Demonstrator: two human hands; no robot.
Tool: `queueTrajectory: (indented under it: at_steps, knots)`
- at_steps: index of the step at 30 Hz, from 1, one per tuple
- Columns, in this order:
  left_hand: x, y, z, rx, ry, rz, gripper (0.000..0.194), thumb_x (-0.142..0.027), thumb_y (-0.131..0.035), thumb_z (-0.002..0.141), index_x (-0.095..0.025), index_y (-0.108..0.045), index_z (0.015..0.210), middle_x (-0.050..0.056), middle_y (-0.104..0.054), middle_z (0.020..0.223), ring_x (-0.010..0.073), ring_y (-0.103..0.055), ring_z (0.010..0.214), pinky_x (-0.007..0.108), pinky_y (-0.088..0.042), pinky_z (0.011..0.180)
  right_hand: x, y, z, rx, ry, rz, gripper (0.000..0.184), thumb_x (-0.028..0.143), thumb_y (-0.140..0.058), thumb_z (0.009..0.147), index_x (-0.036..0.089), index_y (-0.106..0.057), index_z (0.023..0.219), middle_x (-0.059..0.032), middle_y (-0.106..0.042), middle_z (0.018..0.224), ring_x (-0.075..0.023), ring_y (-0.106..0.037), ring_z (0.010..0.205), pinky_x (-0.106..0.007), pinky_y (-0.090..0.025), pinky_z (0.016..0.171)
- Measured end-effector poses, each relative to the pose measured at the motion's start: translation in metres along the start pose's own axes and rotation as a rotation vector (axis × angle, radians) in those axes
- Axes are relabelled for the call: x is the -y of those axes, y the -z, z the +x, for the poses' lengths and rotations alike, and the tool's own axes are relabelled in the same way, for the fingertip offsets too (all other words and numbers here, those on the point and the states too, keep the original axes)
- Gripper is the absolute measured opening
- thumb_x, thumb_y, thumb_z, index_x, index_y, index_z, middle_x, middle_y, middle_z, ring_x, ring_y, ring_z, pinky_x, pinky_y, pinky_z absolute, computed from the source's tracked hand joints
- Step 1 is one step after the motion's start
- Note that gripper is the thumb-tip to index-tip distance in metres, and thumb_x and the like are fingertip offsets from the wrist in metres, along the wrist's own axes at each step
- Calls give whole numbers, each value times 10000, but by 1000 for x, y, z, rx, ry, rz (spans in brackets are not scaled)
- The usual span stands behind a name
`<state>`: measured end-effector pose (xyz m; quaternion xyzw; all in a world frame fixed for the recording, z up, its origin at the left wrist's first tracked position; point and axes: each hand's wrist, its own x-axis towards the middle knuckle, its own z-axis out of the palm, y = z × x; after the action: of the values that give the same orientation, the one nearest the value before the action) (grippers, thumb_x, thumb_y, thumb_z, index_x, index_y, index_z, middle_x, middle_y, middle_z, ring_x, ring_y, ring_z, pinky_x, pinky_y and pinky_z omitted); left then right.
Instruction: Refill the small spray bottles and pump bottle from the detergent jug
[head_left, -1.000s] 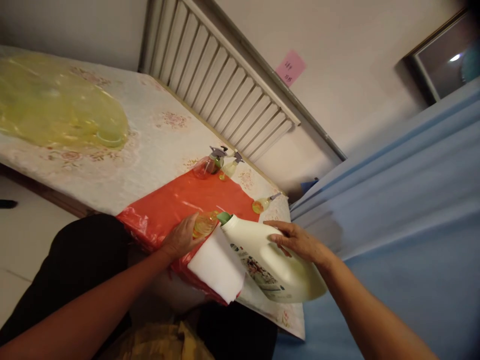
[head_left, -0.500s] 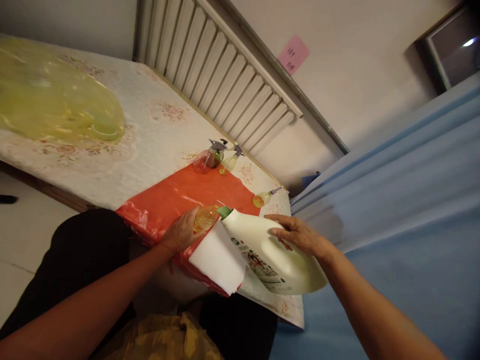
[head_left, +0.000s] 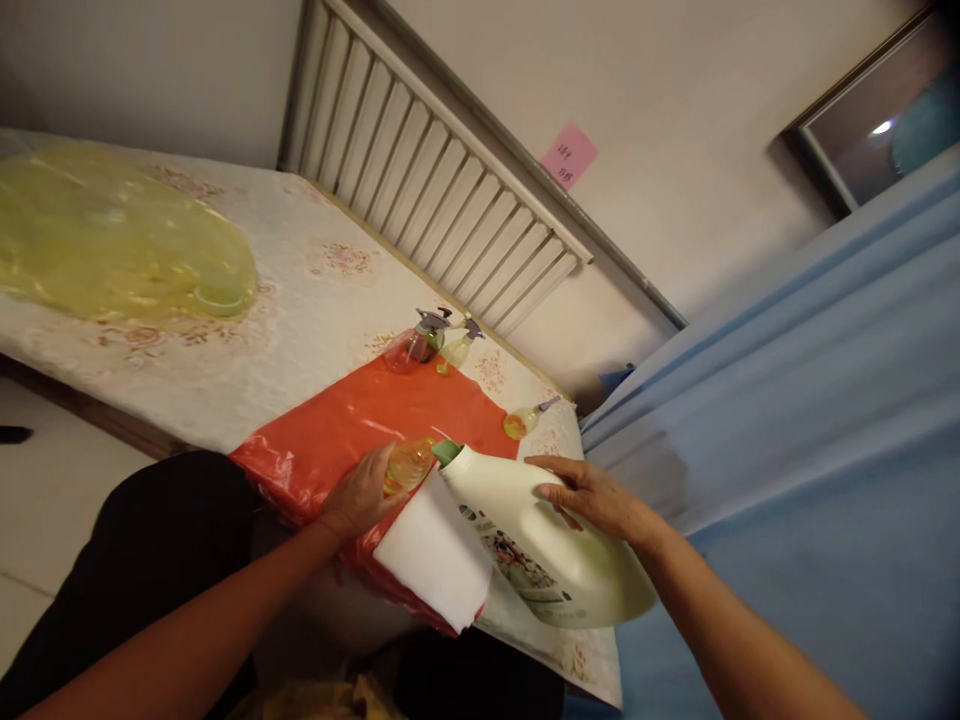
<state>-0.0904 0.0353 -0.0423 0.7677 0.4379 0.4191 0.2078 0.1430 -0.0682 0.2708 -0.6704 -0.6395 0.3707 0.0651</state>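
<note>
My left hand [head_left: 361,497] is closed around a small clear bottle [head_left: 407,466] with yellow liquid in it. My right hand [head_left: 589,497] grips the handle of a large cream jug [head_left: 517,500], which is tilted far over to the left. The jug's green spout [head_left: 447,453] meets the mouth of the small bottle; whether liquid is running between them I cannot make out. Below the bottle, a white sheet or pad [head_left: 435,555] lies over the edge of a red plastic sheet [head_left: 352,415].
Two spray bottles [head_left: 414,345] stand at the back of the red sheet, and another small spray bottle [head_left: 523,420] is to the right. A yellow plastic bag [head_left: 112,240] lies on the flowered tablecloth [head_left: 292,320]. Behind are a radiator [head_left: 420,150] and a blue curtain [head_left: 787,420].
The whole view has shifted, so things sit a little lower in the picture. Both hands keep their holds, and the jug stays tilted with its spout at the bottle's mouth.
</note>
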Motion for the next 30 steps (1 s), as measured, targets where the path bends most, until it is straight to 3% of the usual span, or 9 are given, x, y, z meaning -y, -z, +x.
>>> queueTrajectory:
  at_steps: [9,30]
  knots:
    - [2,-3,-1,2,10,35,800,-582,-600,829,-142,-323,1436,217,-578,1359,350,-563,1267,486,-469,1049,6,0,0,4,7,-9,523,485,-597,896,169,-595,1313,45,-499,636,-76,-440,468,-197,-361,441]
    - [8,-6,-3,-12,-11,42,770,-485,-624,833,-150,-305,1448,212,-589,1354,345,-579,1247,488,-496,1017,3,-1,2,10,19,23,521,480,-611,895,163,-599,1308,42,-511,639,-76,-447,471,-197,-396,445]
